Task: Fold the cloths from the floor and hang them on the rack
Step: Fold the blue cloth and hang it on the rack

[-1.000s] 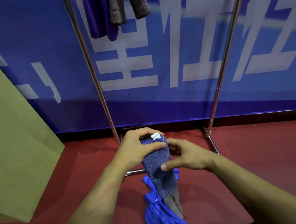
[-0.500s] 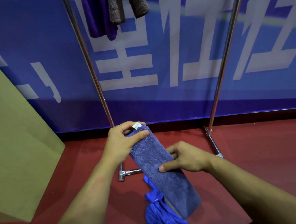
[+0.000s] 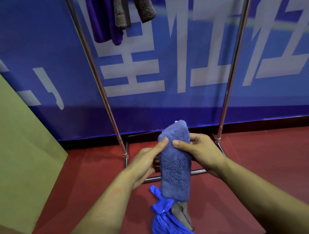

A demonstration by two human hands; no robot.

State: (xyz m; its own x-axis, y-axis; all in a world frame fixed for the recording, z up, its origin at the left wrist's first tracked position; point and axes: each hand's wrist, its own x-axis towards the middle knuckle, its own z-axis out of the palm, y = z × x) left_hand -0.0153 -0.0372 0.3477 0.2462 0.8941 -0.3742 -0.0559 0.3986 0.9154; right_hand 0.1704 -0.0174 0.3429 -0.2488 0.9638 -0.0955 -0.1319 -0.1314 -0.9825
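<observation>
Red floor [image 3: 276, 158] lies under us. Both our grips, left hand [image 3: 146, 163] and right hand [image 3: 199, 154], pinch the folded fuzzy blue cloth [image 3: 175, 163] at 12 o'clock. Loose pinching could let it unfold.

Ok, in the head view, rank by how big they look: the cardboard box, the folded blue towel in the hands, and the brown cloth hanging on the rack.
1. Cardboard box, far the largest in frame.
2. Folded blue towel.
3. Brown cloth, smallest, though it hangs farther away and is cut off at the top, so its true size is unsure.
</observation>
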